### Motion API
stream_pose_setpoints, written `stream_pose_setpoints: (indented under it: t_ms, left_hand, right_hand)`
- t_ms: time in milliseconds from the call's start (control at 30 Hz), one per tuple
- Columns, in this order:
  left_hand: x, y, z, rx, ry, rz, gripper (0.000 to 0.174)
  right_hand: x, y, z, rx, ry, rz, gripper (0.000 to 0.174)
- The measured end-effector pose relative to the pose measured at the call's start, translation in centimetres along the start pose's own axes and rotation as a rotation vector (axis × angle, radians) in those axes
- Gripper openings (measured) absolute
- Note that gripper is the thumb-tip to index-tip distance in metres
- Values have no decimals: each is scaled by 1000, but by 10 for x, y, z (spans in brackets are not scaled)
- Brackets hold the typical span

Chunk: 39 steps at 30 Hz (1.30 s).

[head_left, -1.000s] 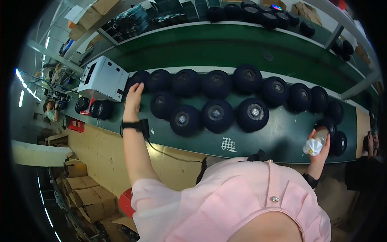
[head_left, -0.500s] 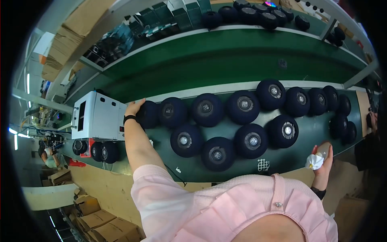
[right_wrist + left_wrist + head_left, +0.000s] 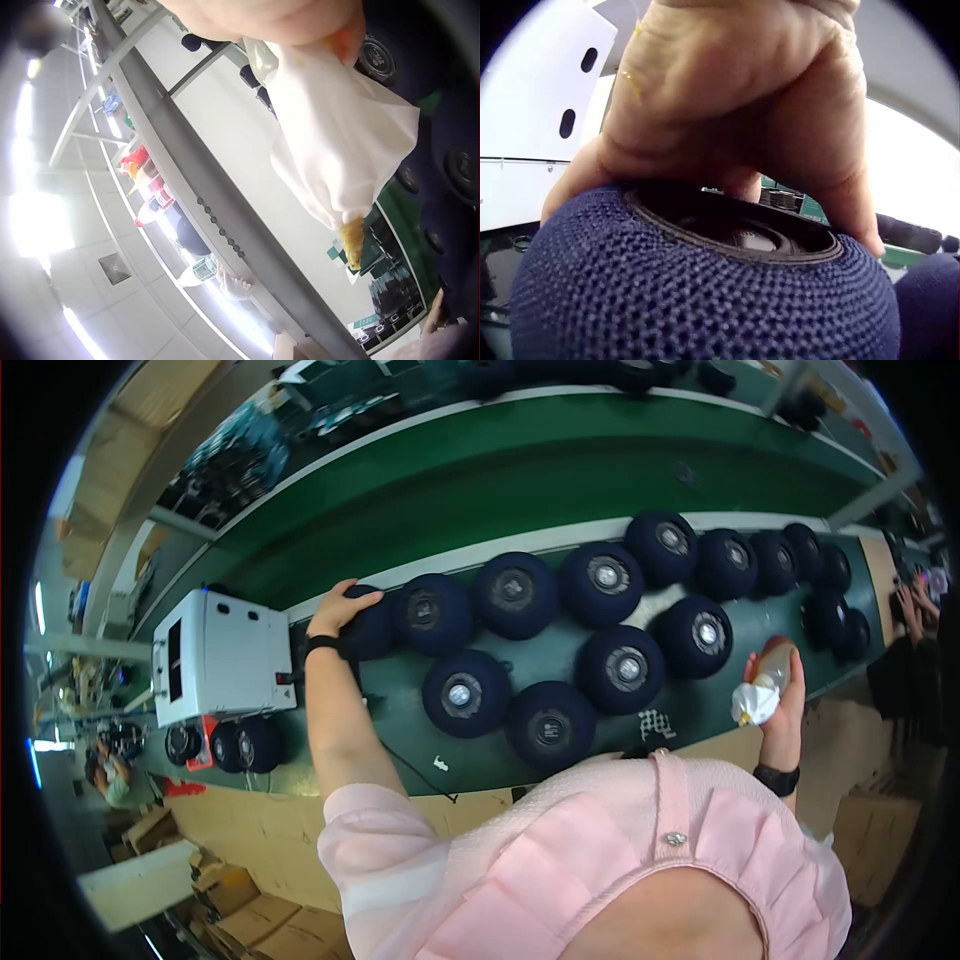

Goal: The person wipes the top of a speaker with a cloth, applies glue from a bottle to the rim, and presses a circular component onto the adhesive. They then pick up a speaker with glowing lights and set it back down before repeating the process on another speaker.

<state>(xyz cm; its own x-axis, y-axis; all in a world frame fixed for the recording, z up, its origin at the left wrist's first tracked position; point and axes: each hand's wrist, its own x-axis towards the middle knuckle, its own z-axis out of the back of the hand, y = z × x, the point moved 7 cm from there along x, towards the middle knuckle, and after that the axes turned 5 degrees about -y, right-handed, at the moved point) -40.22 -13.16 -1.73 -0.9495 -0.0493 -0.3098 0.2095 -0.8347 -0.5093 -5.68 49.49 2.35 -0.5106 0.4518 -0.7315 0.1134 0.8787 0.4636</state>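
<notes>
At the left end of the back row, my left hand (image 3: 342,612) grips a round speaker (image 3: 372,632) from above. In the left wrist view, its thumb and fingers spread around the rim of the speaker's dark round top, over the navy knit cover (image 3: 705,307). My right hand (image 3: 790,705) holds an upside-down squeeze bottle (image 3: 776,662) by its body, above the front right of the bench. White cloth (image 3: 337,135) is wrapped around the bottle's neck, and a yellowish nozzle (image 3: 352,244) pokes out of it, pointing downward in the head view.
Several more navy speakers (image 3: 514,595) stand in two rows along the green bench (image 3: 480,760). A white metal box (image 3: 235,655) stands left of my left hand, with a few speakers (image 3: 258,745) before it. A shelf (image 3: 560,395) runs behind. Another person's hands (image 3: 912,605) show far right.
My left hand has gone from beside the end speaker to gripping over its top. The right hand keeps the bottle. The head view has shifted and tilted.
</notes>
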Motion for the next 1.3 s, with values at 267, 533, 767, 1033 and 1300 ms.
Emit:
stream_pose_setpoints:
  t_ms: [267,533,767,1033,1300]
  left_hand:
    - [5,3,-19,-202,89,-116,74]
    - [-179,-157,21,-422,-76,-272,51]
    - [-389,-327,-76,15,286,-373,50]
    - [-407,-448,-220,-222,390,-441,51]
    - [-333,-570,-323,-462,495,-473,25]
  right_hand:
    - [3,10,7,136,-33,11,48]
    - [31,115,26,232,-9,153,54]
    - [85,231,36,302,91,237,53]
    - [141,376,24,254,323,390,52]
    - [180,413,1,434,301,236,48]
